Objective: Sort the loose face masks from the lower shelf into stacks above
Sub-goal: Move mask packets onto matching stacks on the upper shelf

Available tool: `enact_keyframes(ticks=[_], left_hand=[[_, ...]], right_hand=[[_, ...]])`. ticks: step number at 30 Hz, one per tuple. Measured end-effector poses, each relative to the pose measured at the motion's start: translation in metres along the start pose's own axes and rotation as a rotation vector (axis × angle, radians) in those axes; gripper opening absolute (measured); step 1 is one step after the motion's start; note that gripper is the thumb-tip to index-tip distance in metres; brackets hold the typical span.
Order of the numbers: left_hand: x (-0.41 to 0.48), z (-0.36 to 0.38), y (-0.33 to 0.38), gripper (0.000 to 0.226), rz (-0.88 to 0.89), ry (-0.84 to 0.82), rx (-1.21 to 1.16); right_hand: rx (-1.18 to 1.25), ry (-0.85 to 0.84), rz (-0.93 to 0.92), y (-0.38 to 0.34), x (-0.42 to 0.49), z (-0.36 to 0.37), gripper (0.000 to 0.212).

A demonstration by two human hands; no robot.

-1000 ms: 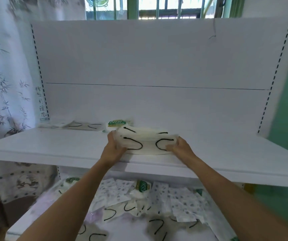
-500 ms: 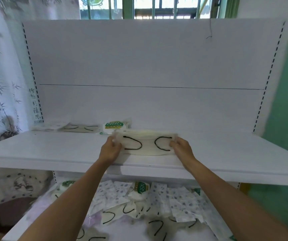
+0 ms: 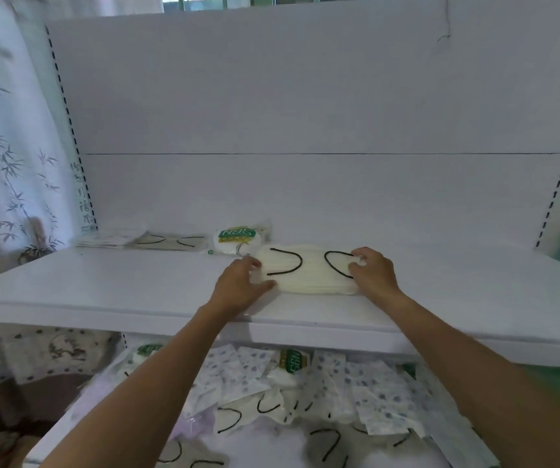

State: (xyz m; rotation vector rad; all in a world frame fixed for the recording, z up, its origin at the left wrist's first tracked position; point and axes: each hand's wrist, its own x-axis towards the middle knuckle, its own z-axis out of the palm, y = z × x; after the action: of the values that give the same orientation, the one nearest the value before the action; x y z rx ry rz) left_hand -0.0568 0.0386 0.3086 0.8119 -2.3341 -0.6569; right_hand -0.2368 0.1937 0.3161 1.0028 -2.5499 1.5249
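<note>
Though raised before, now laying mask stack (image 3: 305,273) flat on upper shelf (image 3: 137,288), ends pinched by left hand (image 3: 243,285), right hand (image 3: 371,270); nearly placed.

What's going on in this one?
A person is setting a stack of white masks with black ear loops on the upper shelf. The left hand grips its left end and the right hand pinches its right end. Behind it to the left lie a green-labelled pack and a flat pile of masks. Many loose masks lie scattered on the lower shelf.
</note>
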Motion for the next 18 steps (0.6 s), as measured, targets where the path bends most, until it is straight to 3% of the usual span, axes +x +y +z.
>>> enact_keyframes(ticks=[3,8,13,18], left_hand=[[0.030,0.008,0.001,0.059,0.061,-0.040,0.085],[0.085,0.030,-0.001,0.053,0.098,-0.018,0.069],[0.128,0.048,-0.007,0.049,0.042,-0.014,0.170],[0.146,0.065,-0.009,0.050,0.030,0.035,0.211]], right_hand=[[-0.056,0.021,0.000,0.002,0.028,0.007,0.044],[-0.037,0.056,-0.006,0.004,0.077,0.017,0.045],[-0.083,-0.023,-0.019,0.009,0.126,0.032,0.047],[-0.257,-0.128,0.082,0.022,0.158,0.053,0.017]])
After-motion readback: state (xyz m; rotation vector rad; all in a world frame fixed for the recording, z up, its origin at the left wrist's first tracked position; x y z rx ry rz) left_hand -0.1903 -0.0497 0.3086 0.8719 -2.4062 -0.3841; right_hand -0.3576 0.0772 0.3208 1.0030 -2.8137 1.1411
